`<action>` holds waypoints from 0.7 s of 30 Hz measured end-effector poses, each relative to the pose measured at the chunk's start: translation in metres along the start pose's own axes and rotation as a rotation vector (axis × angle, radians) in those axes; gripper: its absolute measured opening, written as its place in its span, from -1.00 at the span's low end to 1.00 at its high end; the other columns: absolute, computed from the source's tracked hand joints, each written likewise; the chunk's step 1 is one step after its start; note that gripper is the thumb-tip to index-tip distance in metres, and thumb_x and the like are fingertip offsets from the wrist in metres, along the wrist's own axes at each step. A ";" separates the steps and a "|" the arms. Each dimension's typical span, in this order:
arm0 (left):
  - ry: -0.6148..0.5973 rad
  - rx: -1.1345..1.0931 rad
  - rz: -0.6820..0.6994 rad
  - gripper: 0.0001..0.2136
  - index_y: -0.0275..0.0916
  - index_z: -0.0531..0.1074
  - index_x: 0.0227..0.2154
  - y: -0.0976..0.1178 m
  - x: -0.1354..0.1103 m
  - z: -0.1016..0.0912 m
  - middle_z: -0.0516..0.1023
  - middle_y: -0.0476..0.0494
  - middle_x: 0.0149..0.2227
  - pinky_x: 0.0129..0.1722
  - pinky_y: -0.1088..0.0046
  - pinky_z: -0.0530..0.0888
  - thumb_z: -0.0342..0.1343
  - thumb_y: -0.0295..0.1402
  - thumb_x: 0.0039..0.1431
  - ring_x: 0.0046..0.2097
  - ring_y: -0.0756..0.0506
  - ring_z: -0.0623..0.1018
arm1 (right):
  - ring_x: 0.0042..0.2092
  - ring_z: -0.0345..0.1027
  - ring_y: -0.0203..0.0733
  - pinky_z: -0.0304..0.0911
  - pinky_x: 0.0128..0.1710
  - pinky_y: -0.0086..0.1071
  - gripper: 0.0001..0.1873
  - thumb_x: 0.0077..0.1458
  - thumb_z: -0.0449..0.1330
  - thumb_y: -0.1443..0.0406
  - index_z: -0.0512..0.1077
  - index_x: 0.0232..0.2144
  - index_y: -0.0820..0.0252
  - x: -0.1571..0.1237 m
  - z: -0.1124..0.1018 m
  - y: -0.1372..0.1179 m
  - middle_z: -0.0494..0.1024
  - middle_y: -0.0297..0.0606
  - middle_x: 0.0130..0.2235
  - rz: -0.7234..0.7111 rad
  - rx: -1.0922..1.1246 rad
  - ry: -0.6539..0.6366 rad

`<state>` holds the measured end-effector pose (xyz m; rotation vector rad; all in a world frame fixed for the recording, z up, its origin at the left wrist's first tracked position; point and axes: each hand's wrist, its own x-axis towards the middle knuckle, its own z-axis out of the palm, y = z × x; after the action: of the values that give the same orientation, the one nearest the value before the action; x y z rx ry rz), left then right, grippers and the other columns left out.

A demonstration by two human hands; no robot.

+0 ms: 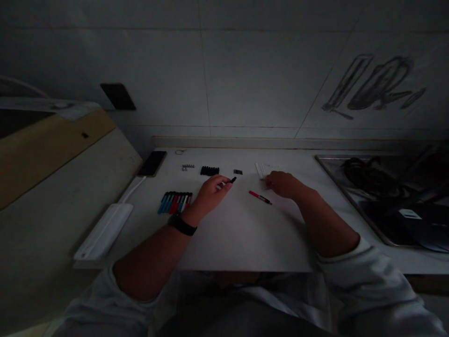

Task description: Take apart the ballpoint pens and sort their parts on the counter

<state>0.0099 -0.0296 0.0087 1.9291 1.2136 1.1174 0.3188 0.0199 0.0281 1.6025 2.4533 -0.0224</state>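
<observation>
My left hand (pixel 211 191) is closed round a slim pen part (pixel 227 183) whose black tip points right, held just above the white worktop (pixel 242 229). My right hand (pixel 282 183) rests curled on the worktop beside a bundle of thin white refills (pixel 260 169); what its fingers hold, if anything, is hidden. A red pen with a black cap (pixel 260 197) lies between the two hands. A row of several blue and red pens (pixel 175 202) lies left of my left hand.
Along the back lie small springs (pixel 188 166), a row of black caps (pixel 209 171) and a few more black parts (pixel 237 172). A phone (pixel 152 163) with a white cable and a white power bank (pixel 104 231) sit left. A steel sink (pixel 393 201) is right.
</observation>
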 end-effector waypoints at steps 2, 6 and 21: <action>0.015 0.055 0.012 -0.87 -0.21 0.56 -0.17 -0.002 0.000 -0.001 0.59 -0.13 -0.17 -0.18 0.36 0.50 0.18 -0.31 0.32 -0.18 -0.08 0.56 | -0.03 0.49 0.02 0.28 -0.16 -0.27 -0.77 0.33 0.08 0.32 0.52 -0.09 0.19 0.000 -0.002 -0.005 0.60 -0.02 -0.02 -0.028 0.037 0.041; 0.046 0.135 0.039 -0.89 -0.18 0.56 -0.16 -0.006 0.001 -0.002 0.63 -0.12 -0.18 -0.08 0.29 0.51 0.20 -0.33 0.31 -0.14 -0.11 0.58 | -0.03 0.49 0.00 0.27 -0.13 -0.27 -0.79 0.29 0.15 0.32 0.51 -0.06 0.14 0.001 -0.002 -0.010 0.62 -0.08 -0.04 -0.036 0.079 0.103; -0.004 0.181 0.079 -0.90 -0.19 0.56 -0.16 -0.006 0.000 -0.002 0.61 -0.13 -0.19 -0.07 0.28 0.50 0.19 -0.34 0.33 -0.14 -0.12 0.57 | -0.02 0.48 0.03 0.28 -0.14 -0.27 -0.79 0.29 0.15 0.28 0.57 -0.13 0.14 -0.002 0.002 -0.015 0.58 -0.04 -0.01 -0.085 0.046 0.012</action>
<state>0.0056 -0.0276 0.0051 2.1300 1.2850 1.0743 0.3061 0.0121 0.0252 1.5200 2.5466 -0.0830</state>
